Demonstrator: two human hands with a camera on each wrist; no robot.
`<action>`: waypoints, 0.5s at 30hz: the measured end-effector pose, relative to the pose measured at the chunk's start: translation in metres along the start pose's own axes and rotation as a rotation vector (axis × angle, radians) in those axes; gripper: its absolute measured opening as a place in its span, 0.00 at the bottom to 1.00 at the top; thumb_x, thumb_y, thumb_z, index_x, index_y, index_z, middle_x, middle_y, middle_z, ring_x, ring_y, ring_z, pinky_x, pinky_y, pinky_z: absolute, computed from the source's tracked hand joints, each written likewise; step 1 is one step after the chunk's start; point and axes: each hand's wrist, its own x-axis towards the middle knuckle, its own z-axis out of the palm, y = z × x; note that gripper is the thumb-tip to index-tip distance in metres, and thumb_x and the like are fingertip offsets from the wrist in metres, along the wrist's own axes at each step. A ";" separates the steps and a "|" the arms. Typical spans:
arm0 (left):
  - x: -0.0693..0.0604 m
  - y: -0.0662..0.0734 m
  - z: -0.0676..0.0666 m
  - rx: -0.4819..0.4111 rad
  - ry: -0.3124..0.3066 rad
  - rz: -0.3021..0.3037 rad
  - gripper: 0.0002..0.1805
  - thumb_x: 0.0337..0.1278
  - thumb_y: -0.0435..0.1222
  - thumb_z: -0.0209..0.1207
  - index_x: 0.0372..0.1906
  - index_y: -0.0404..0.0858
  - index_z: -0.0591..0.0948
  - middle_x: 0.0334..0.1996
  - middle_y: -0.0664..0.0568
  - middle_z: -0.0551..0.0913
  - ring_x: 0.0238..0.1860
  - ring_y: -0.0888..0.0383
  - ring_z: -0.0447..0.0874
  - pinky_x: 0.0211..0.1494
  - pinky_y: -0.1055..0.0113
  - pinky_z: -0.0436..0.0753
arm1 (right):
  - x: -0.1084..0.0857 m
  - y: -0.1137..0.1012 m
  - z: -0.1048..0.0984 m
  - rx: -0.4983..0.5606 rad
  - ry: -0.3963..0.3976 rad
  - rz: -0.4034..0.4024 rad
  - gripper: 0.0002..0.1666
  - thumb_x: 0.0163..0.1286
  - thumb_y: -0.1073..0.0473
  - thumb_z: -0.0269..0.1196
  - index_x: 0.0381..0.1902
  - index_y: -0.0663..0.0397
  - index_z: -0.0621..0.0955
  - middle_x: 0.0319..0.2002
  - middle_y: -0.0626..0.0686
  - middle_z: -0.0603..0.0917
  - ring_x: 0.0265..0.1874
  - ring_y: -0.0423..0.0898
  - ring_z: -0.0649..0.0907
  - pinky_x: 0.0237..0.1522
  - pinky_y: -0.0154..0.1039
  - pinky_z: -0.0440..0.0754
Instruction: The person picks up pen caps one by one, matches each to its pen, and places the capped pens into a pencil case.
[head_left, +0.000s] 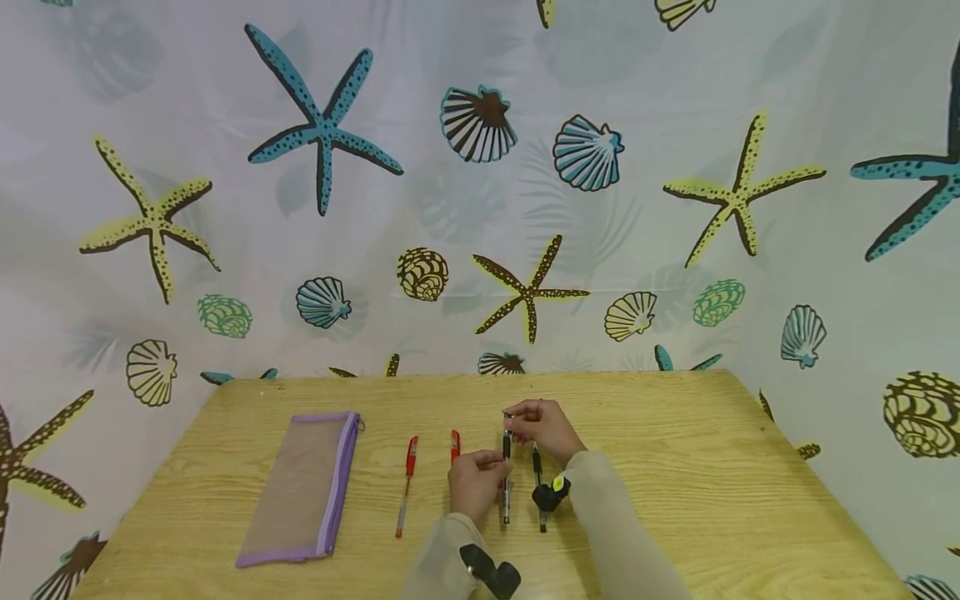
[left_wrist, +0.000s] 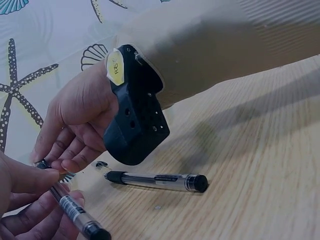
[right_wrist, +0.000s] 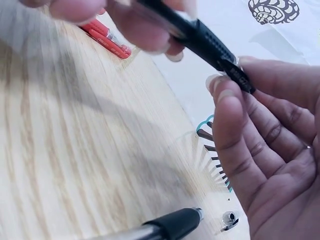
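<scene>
Above the middle of the counter (head_left: 697,475), the left hand (head_left: 474,486) pinches a black pen (head_left: 507,448) while the right hand (head_left: 550,427) pinches its far end, seemingly working there; next calls for a steady left hold.

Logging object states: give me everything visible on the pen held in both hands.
The pen has a clear, plastic-looking barrel with a printed label, a black plug at one end, a black grip, and a black clip with pale lettering at the other. It's near vertical in the head view, clip end up, left of the other black pen. The left hand pinches it around mid-length, the right hand the clip end.
</scene>
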 end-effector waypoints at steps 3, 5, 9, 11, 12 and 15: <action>0.000 0.000 0.001 -0.024 0.010 0.002 0.08 0.54 0.25 0.64 0.40 0.27 0.84 0.29 0.46 0.85 0.23 0.56 0.85 0.27 0.66 0.83 | 0.003 0.005 0.000 0.006 0.012 -0.008 0.18 0.67 0.67 0.62 0.50 0.75 0.77 0.28 0.53 0.84 0.26 0.51 0.82 0.37 0.56 0.82; 0.000 0.000 0.001 -0.029 0.021 0.010 0.08 0.54 0.24 0.64 0.40 0.27 0.84 0.29 0.46 0.85 0.23 0.56 0.85 0.27 0.65 0.83 | 0.003 0.005 0.000 0.007 0.016 -0.015 0.18 0.67 0.66 0.62 0.50 0.76 0.77 0.28 0.52 0.84 0.25 0.47 0.82 0.35 0.52 0.83; -0.002 -0.002 0.003 -0.047 0.038 0.035 0.07 0.53 0.23 0.63 0.39 0.26 0.84 0.29 0.45 0.84 0.23 0.56 0.84 0.28 0.64 0.83 | 0.002 0.005 0.001 0.011 0.023 -0.013 0.20 0.66 0.66 0.63 0.50 0.78 0.76 0.26 0.51 0.83 0.23 0.44 0.80 0.32 0.47 0.83; -0.002 -0.003 0.005 -0.056 0.045 0.049 0.07 0.53 0.22 0.63 0.38 0.25 0.84 0.28 0.44 0.84 0.24 0.56 0.84 0.29 0.64 0.84 | 0.002 0.004 0.001 0.008 0.027 -0.011 0.20 0.66 0.66 0.63 0.49 0.79 0.77 0.25 0.50 0.83 0.22 0.44 0.80 0.31 0.45 0.83; -0.003 -0.003 0.006 -0.058 0.049 0.054 0.07 0.52 0.22 0.63 0.38 0.25 0.84 0.28 0.44 0.83 0.24 0.56 0.84 0.29 0.64 0.84 | 0.002 0.004 0.001 0.003 0.030 -0.010 0.20 0.65 0.66 0.63 0.49 0.79 0.77 0.25 0.50 0.83 0.21 0.43 0.79 0.30 0.44 0.82; -0.005 -0.004 0.007 -0.049 0.062 0.072 0.06 0.51 0.22 0.64 0.37 0.25 0.84 0.27 0.45 0.83 0.24 0.56 0.84 0.28 0.64 0.83 | 0.001 0.004 0.001 0.000 0.038 -0.016 0.19 0.65 0.67 0.63 0.48 0.80 0.77 0.25 0.49 0.83 0.20 0.42 0.78 0.28 0.42 0.82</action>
